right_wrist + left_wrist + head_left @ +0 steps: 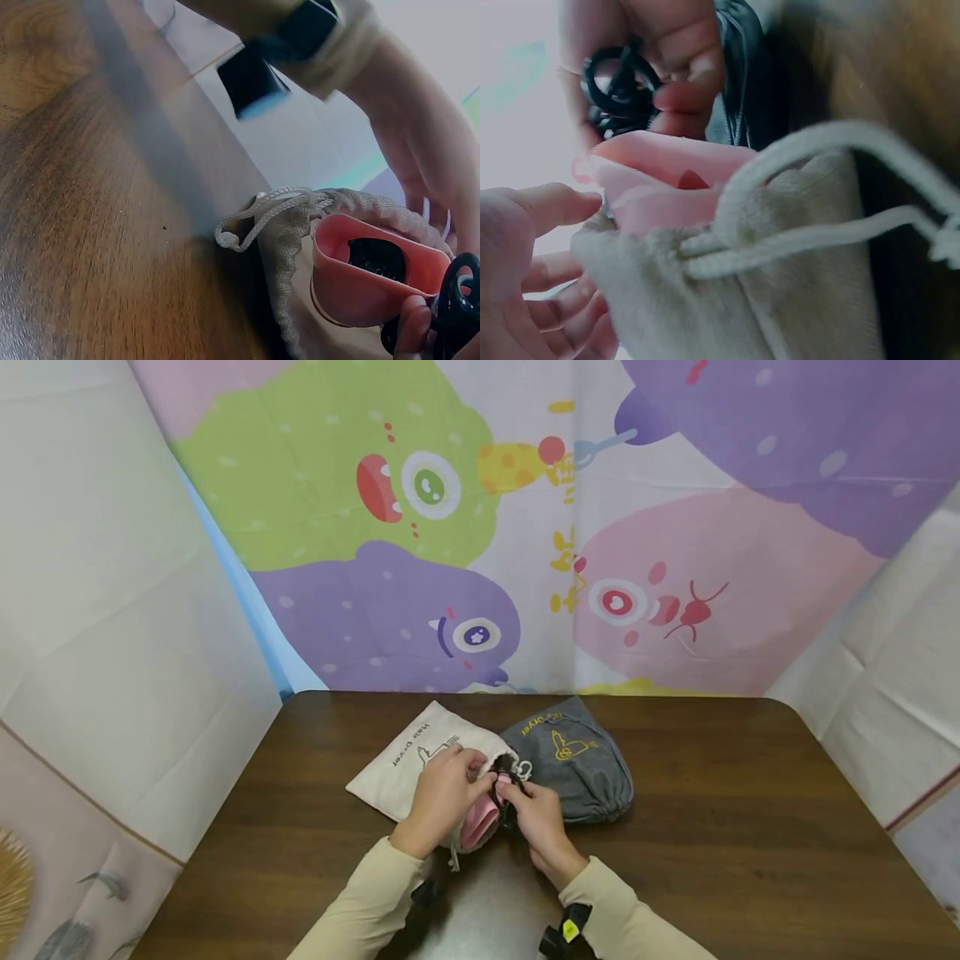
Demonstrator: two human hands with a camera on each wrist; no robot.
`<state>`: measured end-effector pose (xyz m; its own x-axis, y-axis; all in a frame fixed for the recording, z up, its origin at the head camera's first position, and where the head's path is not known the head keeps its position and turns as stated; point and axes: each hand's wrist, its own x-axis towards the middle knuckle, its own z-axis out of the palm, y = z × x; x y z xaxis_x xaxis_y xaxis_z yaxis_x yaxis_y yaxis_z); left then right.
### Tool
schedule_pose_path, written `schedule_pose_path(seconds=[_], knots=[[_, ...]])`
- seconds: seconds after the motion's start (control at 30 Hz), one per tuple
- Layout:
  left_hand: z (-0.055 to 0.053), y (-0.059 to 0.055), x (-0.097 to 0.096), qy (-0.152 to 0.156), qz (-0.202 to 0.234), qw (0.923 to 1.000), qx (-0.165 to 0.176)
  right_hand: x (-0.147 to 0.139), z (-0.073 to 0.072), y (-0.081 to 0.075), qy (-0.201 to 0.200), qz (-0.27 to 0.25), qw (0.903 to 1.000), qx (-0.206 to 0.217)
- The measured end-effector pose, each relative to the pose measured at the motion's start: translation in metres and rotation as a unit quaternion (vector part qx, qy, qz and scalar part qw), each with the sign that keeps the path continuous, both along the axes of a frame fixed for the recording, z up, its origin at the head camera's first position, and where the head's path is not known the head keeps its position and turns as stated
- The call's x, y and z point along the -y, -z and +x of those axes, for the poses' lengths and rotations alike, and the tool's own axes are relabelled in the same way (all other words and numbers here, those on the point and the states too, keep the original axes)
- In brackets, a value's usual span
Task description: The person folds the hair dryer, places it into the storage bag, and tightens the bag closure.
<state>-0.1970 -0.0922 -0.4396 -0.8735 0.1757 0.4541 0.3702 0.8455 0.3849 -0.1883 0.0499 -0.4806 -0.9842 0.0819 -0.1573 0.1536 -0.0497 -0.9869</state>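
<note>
A cream drawstring bag [397, 768], printed "Hair Dryer", lies on the table with its mouth turned to the near right. A pink hair dryer [480, 821] pokes out of that mouth; its wide hollow end [360, 292] shows in the right wrist view, the rest hidden in the cloth. My left hand [447, 789] grips the bag's rim, thumb at the opening and fingers along the outside. My right hand [538, 814] holds a bundled black cord [622, 90] close beside the dryer's pink end.
A grey drawstring bag [592, 785] with a yellow dryer print lies just right of the cream one. White drawstring [817, 142] loops hang off the cream bag's mouth. Behind the brown table [712, 860] hangs a cartoon-printed cloth [420, 610].
</note>
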Motion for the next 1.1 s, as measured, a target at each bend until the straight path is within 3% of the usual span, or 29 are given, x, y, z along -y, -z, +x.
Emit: schedule_pose_path(seconds=[0.17,0.33,0.57,0.77,1.0,1.1], knots=[[-0.007,-0.001,-0.004,0.019,-0.017,0.9996,0.012,0.002,0.002,0.0,-0.002,0.015,0.9999,0.001],[-0.007,-0.003,-0.005,0.033,0.02,0.9992,0.011,0.005,0.001,0.0,-0.001,0.022,0.9997,-0.007],[-0.002,-0.01,-0.01,0.07,0.043,0.9964,0.02,0.018,-0.004,0.008,-0.012,0.018,0.999,-0.038],[0.002,-0.012,-0.008,0.069,0.04,0.9967,0.016,0.035,-0.013,0.014,-0.032,-0.005,0.9968,-0.073],[0.002,-0.01,-0.005,0.109,0.007,0.992,0.063,0.044,-0.024,0.023,-0.042,-0.062,0.996,-0.048],[0.003,-0.008,-0.004,0.096,0.016,0.993,0.066,0.046,-0.027,0.027,-0.045,-0.061,0.9961,-0.045]])
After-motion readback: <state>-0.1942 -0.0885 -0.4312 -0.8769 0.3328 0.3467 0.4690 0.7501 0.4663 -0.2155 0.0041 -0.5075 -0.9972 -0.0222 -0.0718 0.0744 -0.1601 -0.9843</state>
